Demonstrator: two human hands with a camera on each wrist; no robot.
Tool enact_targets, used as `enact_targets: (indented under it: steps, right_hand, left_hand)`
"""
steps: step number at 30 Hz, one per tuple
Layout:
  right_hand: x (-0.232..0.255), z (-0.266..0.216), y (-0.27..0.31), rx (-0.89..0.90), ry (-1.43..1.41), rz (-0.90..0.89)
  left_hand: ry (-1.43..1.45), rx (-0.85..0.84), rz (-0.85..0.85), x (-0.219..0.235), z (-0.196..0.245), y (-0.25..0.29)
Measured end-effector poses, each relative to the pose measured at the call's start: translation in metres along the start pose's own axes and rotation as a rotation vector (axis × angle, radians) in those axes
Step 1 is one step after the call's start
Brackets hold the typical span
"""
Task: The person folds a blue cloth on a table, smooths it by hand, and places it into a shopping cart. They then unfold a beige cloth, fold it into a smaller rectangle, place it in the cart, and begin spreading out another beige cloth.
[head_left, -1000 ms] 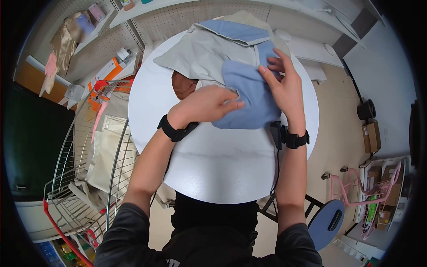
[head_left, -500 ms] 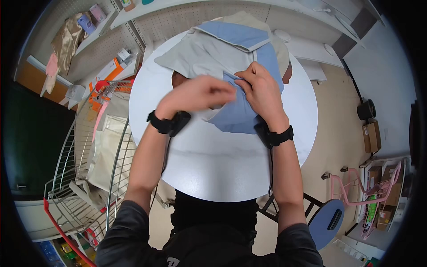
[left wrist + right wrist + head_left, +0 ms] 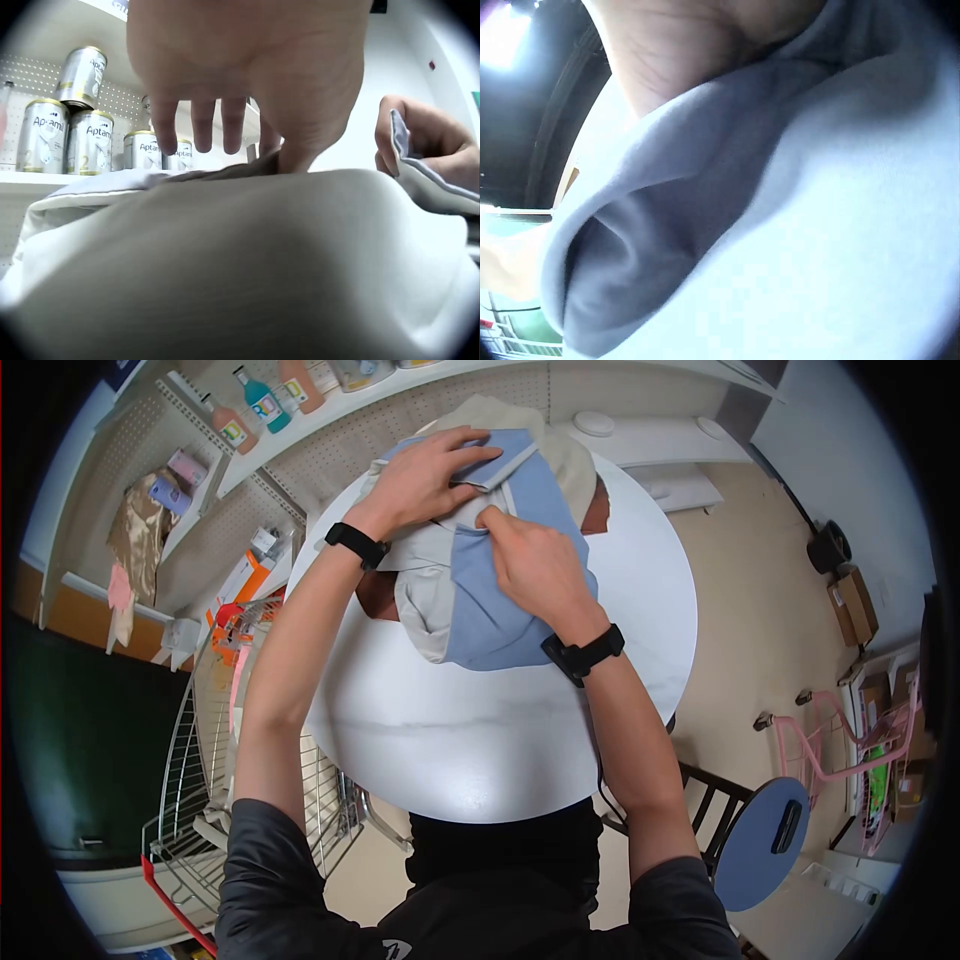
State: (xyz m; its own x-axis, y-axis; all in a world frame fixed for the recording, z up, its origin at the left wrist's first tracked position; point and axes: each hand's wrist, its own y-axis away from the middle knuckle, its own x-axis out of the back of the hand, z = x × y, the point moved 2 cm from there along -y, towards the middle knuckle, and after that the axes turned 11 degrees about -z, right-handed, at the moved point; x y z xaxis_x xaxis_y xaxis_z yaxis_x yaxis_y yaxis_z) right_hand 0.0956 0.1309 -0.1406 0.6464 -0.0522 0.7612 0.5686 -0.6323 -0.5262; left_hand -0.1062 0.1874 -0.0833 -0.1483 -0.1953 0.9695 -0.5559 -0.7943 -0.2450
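A soft garment of pale blue and beige cloth panels (image 3: 480,550) lies bunched on the far half of a round white table (image 3: 480,730), with a brown garment (image 3: 375,595) partly tucked beneath it. The person's left hand (image 3: 425,470) lies on the garment's far edge, fingers spread and fairly straight, pressing down a blue flap with a pale border. The left wrist view shows the same: straight fingers (image 3: 202,124) hanging over beige cloth, thumb touching the fabric, nothing enclosed. The right hand (image 3: 535,565) rests on the middle of the blue panel, fingers curled, and in the left wrist view its fingers (image 3: 420,139) pinch a blue, pale-edged fold. The right wrist view is filled with blue cloth (image 3: 795,225) bunched under the palm.

Judging by this, the garment is midway through being folded or smoothed: one hand anchors the far edge while the other gathers a fold. The next move probably calls for keeping that anchor firm, so the layers do not slide, while the pinched fold is drawn over and flattened.

Readable writing: silver tins (image 3: 90,139) on a white pegboard shelf (image 3: 30,180) behind the table read "Aptamil". Coloured bottles (image 3: 262,398) stand on a shelf in the head view, labels too small to read. A wire basket trolley (image 3: 215,780) stands left of the table, a blue round stool (image 3: 760,840) at right.
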Motion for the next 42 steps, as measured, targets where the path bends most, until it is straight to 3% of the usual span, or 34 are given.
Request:
enact_targets:
  steps: [2, 3, 6, 10, 14, 18, 19, 25, 31, 34, 37, 42]
  right_hand:
    - [0.002, -0.002, 0.003, 0.020, 0.006, 0.001]
    - [0.004, -0.003, 0.003, 0.027, 0.017, -0.008]
    - [0.006, -0.003, 0.002, 0.064, 0.034, 0.049]
    - [0.017, -0.007, -0.003, 0.270, -0.061, 0.312]
    - [0.029, -0.012, -0.006, 0.314, -0.071, 0.423]
    - [0.034, -0.019, -0.005, 0.306, -0.093, 0.483]
    - [0.033, -0.021, -0.005, 0.302, -0.107, 0.488]
    - [0.033, -0.022, -0.008, 0.323, -0.061, 0.454]
    - [0.029, -0.021, -0.006, 0.210, -0.100, 0.373]
    - [0.029, -0.024, -0.007, 0.235, -0.089, 0.386]
    - [0.029, -0.024, -0.007, 0.241, -0.062, 0.387]
    - [0.030, -0.028, -0.007, 0.220, 0.016, 0.384]
  left_hand:
    - [0.035, 0.013, -0.017, 0.002, 0.002, -0.003]
    - [-0.004, -0.090, 0.175, 0.008, 0.012, -0.005]
    - [0.431, 0.393, 0.094, 0.021, 0.021, 0.001]
    - [0.840, 0.225, 0.353, 0.026, 0.025, 0.014]
    - [1.254, 0.179, 0.362, 0.028, 0.066, 0.029]
    - [1.127, 0.206, 0.198, 0.002, 0.067, 0.051]
    - [1.160, 0.221, 0.085, -0.001, 0.069, 0.058]
    - [1.196, 0.113, 0.057, -0.006, 0.082, 0.079]
    - [1.254, 0.162, 0.260, -0.010, 0.081, 0.073]
    - [1.169, 0.221, 0.233, -0.005, 0.076, 0.078]
    - [1.136, 0.244, 0.331, -0.009, 0.077, 0.075]
    - [1.167, 0.226, 0.257, -0.006, 0.077, 0.079]
